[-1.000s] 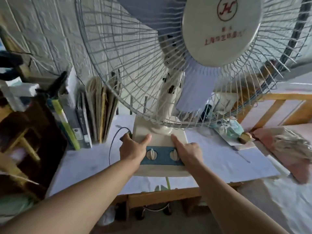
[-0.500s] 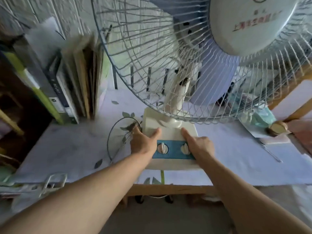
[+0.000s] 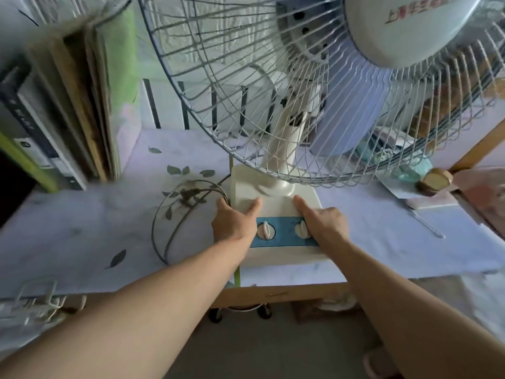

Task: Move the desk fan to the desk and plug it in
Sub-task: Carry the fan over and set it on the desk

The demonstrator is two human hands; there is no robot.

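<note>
A wooden-framed desk (image 3: 287, 292) crosses the middle of the frame, its top covered by a pale sheet (image 3: 82, 236) printed with grey-green leaves, and a grey floor (image 3: 273, 348) shows below its front edge. A white textured wall (image 3: 191, 36) fills the upper centre behind it. At the upper left of the frame a row of books and folders (image 3: 68, 119) stands upright on the desk against that wall. At the right, just beside the fan's wire guard, lie a crumpled teal bag (image 3: 410, 170), a small round wooden piece (image 3: 434, 181) and a thin white slab (image 3: 429, 203); a wooden rail (image 3: 475, 151) runs diagonally at the right edge. A blurred white wire item (image 3: 35, 302) sits at the lower left. The desk fan (image 3: 281, 160) stands on the desk near its front edge, at the centre of the frame, its large wire guard and pale hub filling the upper right and hiding much of what is behind. Its cream base carries a blue control strip (image 3: 284, 233) with two white knobs. A dark power cord (image 3: 169, 220) loops on the sheet just left of the base. The left hand (image 3: 232, 222) clasps the base's left side, thumb lying across the top and fingers wrapped over the edge out of sight. The right hand (image 3: 325, 222) clasps the right side likewise, thumb stretched up the top surface, partly covering the right knob.
</note>
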